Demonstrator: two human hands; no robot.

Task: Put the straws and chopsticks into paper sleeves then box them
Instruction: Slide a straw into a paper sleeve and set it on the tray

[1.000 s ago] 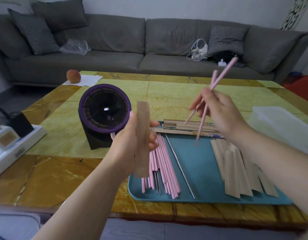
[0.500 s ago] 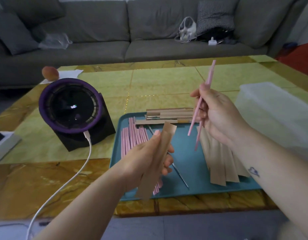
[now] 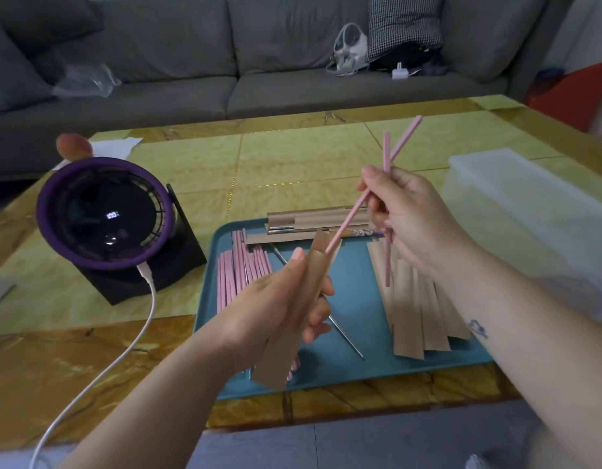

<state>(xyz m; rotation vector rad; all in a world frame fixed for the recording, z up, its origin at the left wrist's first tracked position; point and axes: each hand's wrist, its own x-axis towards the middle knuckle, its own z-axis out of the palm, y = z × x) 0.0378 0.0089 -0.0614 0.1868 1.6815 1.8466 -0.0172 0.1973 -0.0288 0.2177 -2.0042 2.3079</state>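
the left hand (image 3: 276,306) gripped a sleeve (image 3: 314,267), tilted with its mouth toward the right hand (image 3: 411,218), likely so a stick could slide straight in. the right hand pinched two pink chopsticks (image 3: 351,214), crossed. one tip sat at the sleeve's mouth and the other hung clear over the tray (image 3: 360,367), probably held back to go second. the hands were apart. spare sleeves (image 3: 414,309) and sticks (image 3: 238,265) lay on the tray, and the box (image 3: 529,225) stood to the right.
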